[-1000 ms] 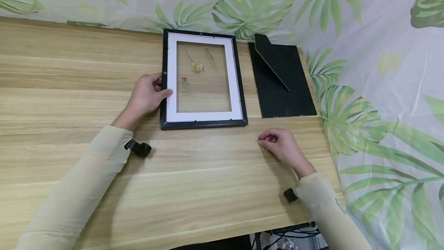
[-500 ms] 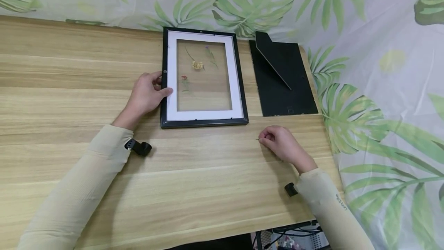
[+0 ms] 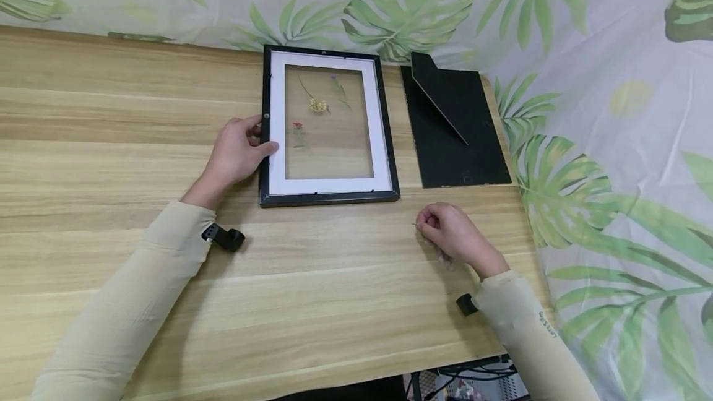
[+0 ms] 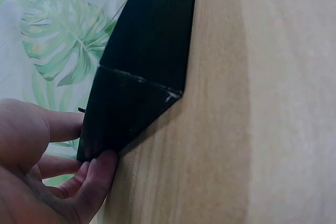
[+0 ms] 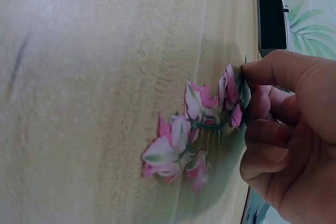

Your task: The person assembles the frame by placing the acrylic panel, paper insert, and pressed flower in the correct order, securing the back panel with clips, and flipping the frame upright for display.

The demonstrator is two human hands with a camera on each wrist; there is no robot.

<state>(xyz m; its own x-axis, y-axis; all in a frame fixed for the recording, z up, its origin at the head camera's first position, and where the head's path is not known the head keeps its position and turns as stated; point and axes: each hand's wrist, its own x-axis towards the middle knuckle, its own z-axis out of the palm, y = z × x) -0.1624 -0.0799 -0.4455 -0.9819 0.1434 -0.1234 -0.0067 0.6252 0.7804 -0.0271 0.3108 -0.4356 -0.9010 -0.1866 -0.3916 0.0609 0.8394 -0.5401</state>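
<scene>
My left hand (image 3: pixel 236 150) grips the left side of a black picture frame (image 3: pixel 328 198), thumb over its white mat (image 3: pixel 334 187); the left wrist view shows the fingers around the frame's dark edge (image 4: pixel 126 98). Inside the mat's window lie a yellow flower (image 3: pixel 318 106), a small red flower (image 3: pixel 298 125) and a purple one (image 3: pixel 334 78). To the lower right of the frame, my right hand (image 3: pixel 453 234) pinches the stem of a pink and white flower sprig (image 5: pixel 170 153) between thumb and fingertips. Its blossoms hang close over the table, mostly hidden by the hand in the head view.
A black backing board (image 3: pixel 462 169) with its stand leg (image 3: pixel 431 91) raised lies right of the frame. Behind and to the right of the wooden table (image 3: pixel 278 302) hangs a leaf-printed cloth (image 3: pixel 613 159). Cables (image 3: pixel 473 371) show below the front edge.
The pink sprig's blossoms now show below my right hand, where they were hidden before; that hand has barely shifted. My left hand and the frame stay in place.
</scene>
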